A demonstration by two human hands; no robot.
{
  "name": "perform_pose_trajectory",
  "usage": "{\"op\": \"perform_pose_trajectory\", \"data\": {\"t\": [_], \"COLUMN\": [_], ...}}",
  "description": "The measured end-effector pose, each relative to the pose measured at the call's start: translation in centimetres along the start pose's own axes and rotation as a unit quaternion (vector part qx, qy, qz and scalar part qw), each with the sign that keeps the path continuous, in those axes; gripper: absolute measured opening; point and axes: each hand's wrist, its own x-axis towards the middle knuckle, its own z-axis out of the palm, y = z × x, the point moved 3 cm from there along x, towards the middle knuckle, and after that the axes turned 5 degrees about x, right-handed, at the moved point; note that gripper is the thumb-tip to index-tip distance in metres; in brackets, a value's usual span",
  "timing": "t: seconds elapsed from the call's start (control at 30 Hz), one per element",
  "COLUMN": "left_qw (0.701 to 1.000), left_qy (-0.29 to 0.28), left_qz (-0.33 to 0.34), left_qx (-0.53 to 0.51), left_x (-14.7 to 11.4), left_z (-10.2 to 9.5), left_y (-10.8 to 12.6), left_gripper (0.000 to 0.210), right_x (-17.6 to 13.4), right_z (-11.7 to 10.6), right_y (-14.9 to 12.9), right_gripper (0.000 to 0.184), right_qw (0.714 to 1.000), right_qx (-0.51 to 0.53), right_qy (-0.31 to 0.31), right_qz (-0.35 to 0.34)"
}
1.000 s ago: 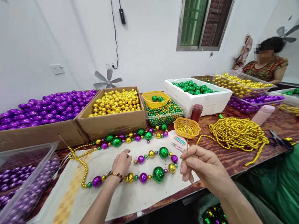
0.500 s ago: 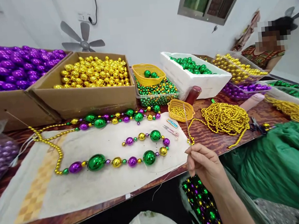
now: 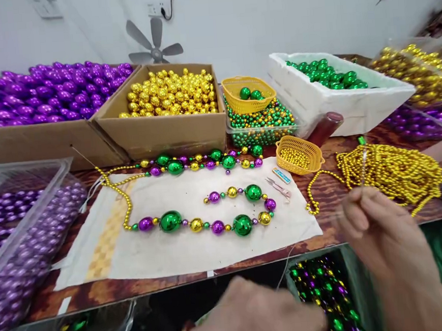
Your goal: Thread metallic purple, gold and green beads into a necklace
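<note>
My right hand [image 3: 393,241] is closed in a pinch on a long thin needle [image 3: 365,167], held upright above the table's front edge. A pale thread [image 3: 286,267] hangs below the edge to its left. My left hand [image 3: 251,313], smeared by motion, is low at the bottom middle; its fingers do not show clearly. A string of purple, green and gold beads [image 3: 171,221] curves across the white cloth [image 3: 182,255], joined to small gold beads [image 3: 126,201] on the left. Another beaded strand [image 3: 175,168] runs along the cloth's back edge.
Behind stand boxes of purple balls [image 3: 66,96] and gold balls [image 3: 173,93], and a foam box [image 3: 369,105] of green ones. Thread snips [image 3: 278,187] lie near a yellow basket [image 3: 300,154]. Gold bead strands [image 3: 393,172] are heaped right. A bag of purple beads [image 3: 32,251] is at left.
My left hand has come into view at the bottom. My right hand, still pinching the needle, appears further right. The view has turned right, and the other person is out of sight.
</note>
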Motion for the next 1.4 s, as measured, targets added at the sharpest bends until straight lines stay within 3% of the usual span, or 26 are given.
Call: {"op": "perform_pose_trajectory", "data": {"t": [0.07,0.17,0.2,0.27,0.33,0.5,0.67,0.87,1.03,1.2,1.3,1.4], "left_qw": [0.993,0.943,0.926,0.903,0.897,0.903,0.906,0.914,0.927,0.946,0.957,0.975], "left_qy": [0.032,0.176,0.201,0.218,0.183,0.047,0.012,-0.031,-0.05,-0.041,-0.025,0.007], "left_qz": [-0.005,-0.075,-0.082,-0.073,-0.059,-0.02,0.011,0.078,0.129,0.151,0.155,0.144], "left_qx": [0.114,0.271,0.308,0.362,0.398,0.426,0.423,0.396,0.349,0.285,0.245,0.166], "left_x": [2.2,4.5,5.2,6.9,9.1,15.4,19.7,22.8,24.3,24.7,24.0,22.7], "left_z": [-1.9,-5.7,-6.8,-8.5,-9.2,-7.1,-4.4,-2.4,-0.4,1.0,-0.1,-2.8], "left_y": [-2.1,-6.5,-7.7,-9.4,-10.3,-10.6,-10.5,-9.1,-7.7,-7.1,-6.9,-7.1], "left_gripper": [0.029,0.032,0.032,0.033,0.034,0.056,0.053,0.051,0.051,0.048,0.041,0.038], "right_x": [1.9,4.8,5.7,7.2,8.4,10.2,10.3,10.5,11.5,12.3,12.6,12.8], "right_z": [1.3,3.7,4.4,5.6,6.2,6.0,4.5,2.8,2.7,3.0,3.1,3.3], "right_y": [-3.2,-7.9,-9.2,-11.3,-12.9,-15.6,-17.8,-18.4,-17.8,-17.9,-17.9,-17.7], "right_gripper": [0.009,0.014,0.016,0.02,0.02,0.021,0.026,0.03,0.026,0.017,0.015,0.016], "right_qw": [0.998,0.987,0.983,0.976,0.971,0.965,0.955,0.957,0.964,0.958,0.957,0.955], "right_qx": [0.044,0.082,0.086,0.095,0.099,0.079,0.038,0.039,0.029,0.026,0.028,0.022], "right_qy": [-0.015,-0.073,-0.08,-0.091,-0.096,-0.089,-0.089,-0.069,-0.069,-0.079,-0.087,-0.091], "right_qz": [-0.047,-0.118,-0.142,-0.175,-0.197,-0.235,-0.28,-0.28,-0.255,-0.276,-0.276,-0.28]}}
